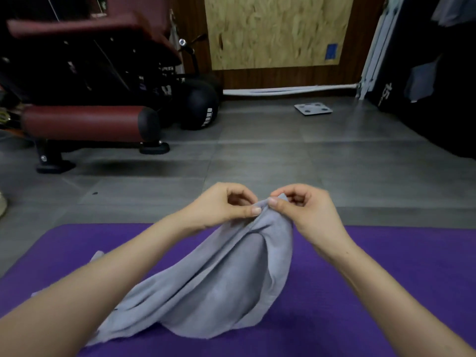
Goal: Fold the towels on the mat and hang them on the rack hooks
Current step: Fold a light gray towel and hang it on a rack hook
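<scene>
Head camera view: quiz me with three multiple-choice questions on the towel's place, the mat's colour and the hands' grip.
1. The towel lies: A on a table; B on the mat; C in a basket.
2. The mat is: A green; B red; C purple.
3. The towel's top is: A pinched by both hands; B lying free; C hung up.
B, its folds spread over the mat. C, purple shows around it. A, left hand and right hand pinch its raised peak.
</scene>
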